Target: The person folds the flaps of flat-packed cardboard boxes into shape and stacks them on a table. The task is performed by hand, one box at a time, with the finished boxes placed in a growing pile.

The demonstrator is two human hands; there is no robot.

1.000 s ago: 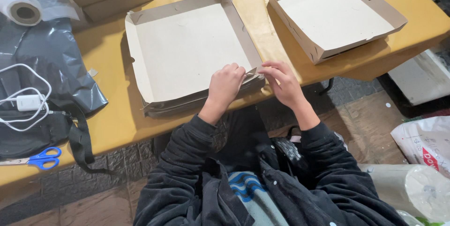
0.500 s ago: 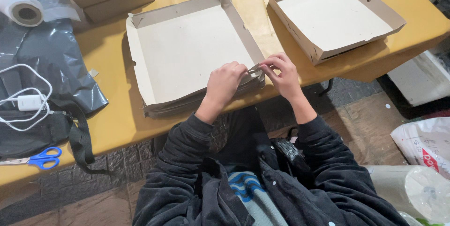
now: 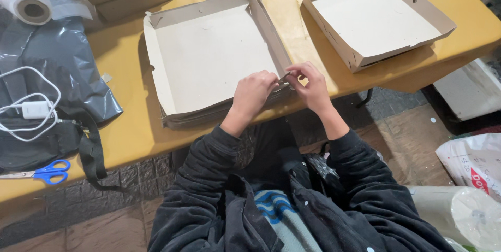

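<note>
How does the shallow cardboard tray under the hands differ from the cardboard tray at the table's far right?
The near shallow cardboard tray has both hands, left hand and right hand, pinching its front right corner; the far-right cardboard tray sits untouched. The near one looks larger, with lower, unevenly folded walls; the far one's walls stand taller and square. Both are open, empty, pale inside, on the yellow table.

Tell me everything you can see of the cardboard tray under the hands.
The shallow, rectangular grey-brown cardboard tray has a pale inner floor and low folded-up walls. It lies flat and open on the yellow table, at its near edge. The left hand and right hand pinch its near right corner, where the walls meet.
</note>
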